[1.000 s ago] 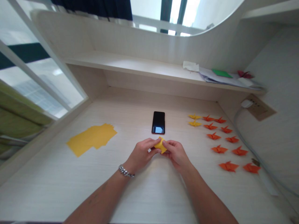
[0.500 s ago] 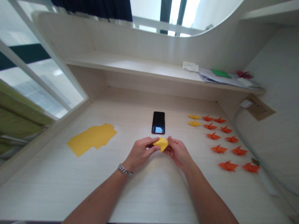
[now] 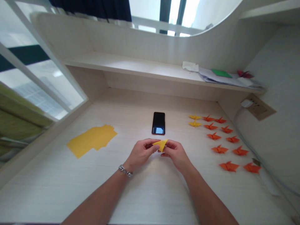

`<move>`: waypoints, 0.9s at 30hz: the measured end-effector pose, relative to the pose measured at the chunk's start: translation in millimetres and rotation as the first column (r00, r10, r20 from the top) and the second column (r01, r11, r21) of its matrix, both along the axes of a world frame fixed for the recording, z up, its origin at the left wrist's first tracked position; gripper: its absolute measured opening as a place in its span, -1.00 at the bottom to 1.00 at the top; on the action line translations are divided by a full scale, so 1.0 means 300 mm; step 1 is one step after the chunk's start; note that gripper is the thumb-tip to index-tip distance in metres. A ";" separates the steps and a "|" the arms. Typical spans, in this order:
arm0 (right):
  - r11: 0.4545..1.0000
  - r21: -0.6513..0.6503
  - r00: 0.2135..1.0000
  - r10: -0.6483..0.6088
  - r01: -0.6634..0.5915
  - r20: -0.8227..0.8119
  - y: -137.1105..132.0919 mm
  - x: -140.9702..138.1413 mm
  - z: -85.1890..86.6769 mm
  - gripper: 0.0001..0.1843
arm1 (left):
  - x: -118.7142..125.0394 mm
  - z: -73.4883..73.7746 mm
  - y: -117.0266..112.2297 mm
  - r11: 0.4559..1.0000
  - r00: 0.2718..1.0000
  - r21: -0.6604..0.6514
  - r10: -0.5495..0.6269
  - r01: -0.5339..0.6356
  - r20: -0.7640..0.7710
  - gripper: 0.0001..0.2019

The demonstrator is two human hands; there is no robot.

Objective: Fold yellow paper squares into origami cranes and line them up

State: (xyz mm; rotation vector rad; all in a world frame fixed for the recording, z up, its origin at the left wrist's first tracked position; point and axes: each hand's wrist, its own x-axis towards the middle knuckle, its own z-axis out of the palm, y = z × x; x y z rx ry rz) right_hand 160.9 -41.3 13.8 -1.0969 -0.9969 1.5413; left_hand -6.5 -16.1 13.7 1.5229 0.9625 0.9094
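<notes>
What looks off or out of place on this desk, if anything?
Nothing stands out. The left hand and right hand pinch a folded yellow paper between them; the orange cranes sit in tidy rows, and the phone lies flat.

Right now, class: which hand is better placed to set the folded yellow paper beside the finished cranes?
Probably the right hand: it grips the folded yellow paper, and the cranes lie on its side. The left hand would cross over.

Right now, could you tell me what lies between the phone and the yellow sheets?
Only bare desk between the phone and the yellow sheets, in the head view.
</notes>
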 end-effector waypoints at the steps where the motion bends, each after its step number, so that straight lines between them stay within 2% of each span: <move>1: 1.000 -0.006 1.000 0.018 -0.018 -0.006 -0.001 -0.002 0.002 -0.78 | 0.001 0.000 0.002 1.000 1.000 -0.001 -0.002 0.002 0.008 -0.64; 3: 0.999 -0.005 0.999 0.053 -0.053 0.004 -0.003 -0.004 0.003 -0.75 | 0.001 -0.001 0.007 1.000 1.000 -0.015 0.000 0.001 0.031 -0.64; 6: 0.996 0.048 0.992 0.065 -0.071 0.107 -0.002 -0.005 -0.006 -0.73 | 0.003 -0.010 0.016 0.997 0.996 -0.081 0.025 -0.018 0.080 -0.65; 11: 0.958 0.277 0.951 -0.145 0.067 0.273 0.004 0.001 -0.016 -0.83 | 0.009 -0.035 0.021 0.981 0.990 -0.195 0.018 0.010 0.139 -0.61; 13: 0.939 0.308 0.937 -0.238 0.155 0.255 0.006 -0.001 -0.019 -0.85 | 0.013 -0.038 0.019 0.974 0.989 -0.224 0.007 0.026 0.145 -0.60; 16: 0.923 0.281 0.927 -0.323 0.264 0.190 0.008 -0.006 -0.031 -0.70 | 0.021 -0.036 0.010 0.966 0.989 -0.253 -0.019 0.055 0.146 -0.64; 18: 0.930 0.273 0.927 -0.309 0.247 0.213 0.010 -0.007 -0.039 -0.66 | 0.026 -0.033 0.003 0.960 0.987 -0.268 -0.046 0.086 0.151 -0.67; 22: 0.934 0.309 0.884 -0.293 0.181 0.366 0.009 0.002 -0.040 -0.82 | 0.034 -0.034 -0.003 0.956 0.987 -0.284 -0.023 0.068 0.161 -0.63; 27: 0.911 0.395 0.807 -0.320 0.118 0.497 0.005 0.013 -0.022 -0.77 | 0.033 -0.031 -0.002 0.979 0.994 -0.203 -0.001 0.023 0.108 -0.66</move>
